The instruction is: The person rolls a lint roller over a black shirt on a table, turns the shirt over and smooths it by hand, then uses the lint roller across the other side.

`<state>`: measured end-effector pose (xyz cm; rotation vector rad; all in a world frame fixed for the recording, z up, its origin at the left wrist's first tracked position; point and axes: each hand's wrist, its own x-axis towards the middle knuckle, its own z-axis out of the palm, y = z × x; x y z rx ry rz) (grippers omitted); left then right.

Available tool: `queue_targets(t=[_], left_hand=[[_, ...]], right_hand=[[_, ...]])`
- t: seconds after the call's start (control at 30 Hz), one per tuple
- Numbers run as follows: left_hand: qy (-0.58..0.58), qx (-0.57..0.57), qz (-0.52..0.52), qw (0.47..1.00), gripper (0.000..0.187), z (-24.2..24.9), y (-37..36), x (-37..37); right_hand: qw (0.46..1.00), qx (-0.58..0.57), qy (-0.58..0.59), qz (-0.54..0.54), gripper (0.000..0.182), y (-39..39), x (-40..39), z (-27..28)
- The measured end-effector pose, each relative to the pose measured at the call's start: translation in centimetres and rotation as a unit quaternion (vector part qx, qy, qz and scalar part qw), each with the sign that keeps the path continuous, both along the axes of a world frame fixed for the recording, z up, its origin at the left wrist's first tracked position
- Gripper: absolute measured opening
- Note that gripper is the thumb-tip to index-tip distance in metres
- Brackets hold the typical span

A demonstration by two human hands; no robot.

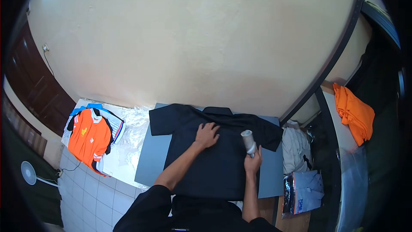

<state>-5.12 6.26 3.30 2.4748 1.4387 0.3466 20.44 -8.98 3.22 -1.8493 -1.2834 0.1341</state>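
Observation:
A black short-sleeved collared shirt (210, 167) lies spread out on a grey board (150, 159), its collar toward the wall. My left hand (207, 135) rests on the upper part of the shirt, with fingers spread flat on the cloth. In my right hand (253, 162) is a lint roller (247, 139), gripped by its handle, with the whitish cylinder pointing up and away over the right side of the shirt. My fingers hide most of the handle.
To the left, an orange jersey (88, 135) tops a clothes pile beside crumpled clear plastic (134, 129). Right of the board are grey cloth (296, 144) and a plastic-wrapped garment (308, 191). Folded orange cloth (354, 114) sits on a shelf behind a dark metal post (343, 51).

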Motion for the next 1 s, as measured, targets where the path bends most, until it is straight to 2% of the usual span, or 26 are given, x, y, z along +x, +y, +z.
queue_targets(t=[0.1, 0.2, 0.3, 0.47, 0.63, 0.67, 0.7, 0.73, 0.77, 0.87, 1.0], left_hand=[[-0.013, 0.002, 0.065, 0.998, 0.062, -1.2, -0.3, 3.1], [0.008, -0.031, 0.089, 0.996, 0.062, 0.2, 0.0, 4.6], [0.005, -0.039, 0.116, 0.992, 0.063, -0.5, 1.3, 5.6], [0.015, -0.043, 0.139, 0.989, 0.063, -1.8, 3.7, 6.6], [0.011, -0.125, 0.137, 0.983, 0.062, 0.9, 4.7, 5.8], [-0.063, -0.147, 0.097, 0.982, 0.059, 0.9, 5.7, 4.8], [-0.136, -0.168, 0.057, 0.975, 0.057, -0.5, 7.3, 3.1], [-0.209, -0.190, 0.015, 0.959, 0.054, 0.0, 7.3, 1.3], [-0.290, -0.133, -0.016, 0.948, 0.045, 0.3, 6.3, -0.6], [-0.254, -0.054, 0.027, 0.965, 0.041, 1.8, 2.9, -6.4], [-0.160, 0.069, 0.147, 0.974, 0.043, 0.7, -1.2, -13.6]], right_hand=[[0.987, -0.022, 0.096, -0.127, 0.047, -4.4, -0.1, -1.5], [0.984, -0.034, 0.120, -0.131, 0.045, -8.2, 0.6, -1.3], [0.987, -0.048, 0.103, -0.118, 0.048, -10.9, 0.8, -0.5], [0.980, -0.106, 0.113, -0.121, 0.050, -12.0, 0.9, -0.6], [0.980, -0.109, 0.128, -0.106, 0.045, -11.5, -0.3, 0.2], [0.980, -0.108, 0.132, -0.099, 0.042, -11.2, -0.6, 0.3], [0.988, -0.080, 0.100, -0.087, 0.039, -11.0, -1.0, 0.9], [0.993, -0.053, 0.068, -0.076, 0.036, -11.0, -1.5, 1.7], [0.997, -0.025, 0.035, -0.064, 0.033, -11.1, -1.8, 2.1], [0.995, -0.067, 0.067, -0.027, 0.025, -11.1, -2.0, 1.7], [0.983, -0.084, 0.164, -0.008, 0.025, -10.1, -3.5, 1.8]])
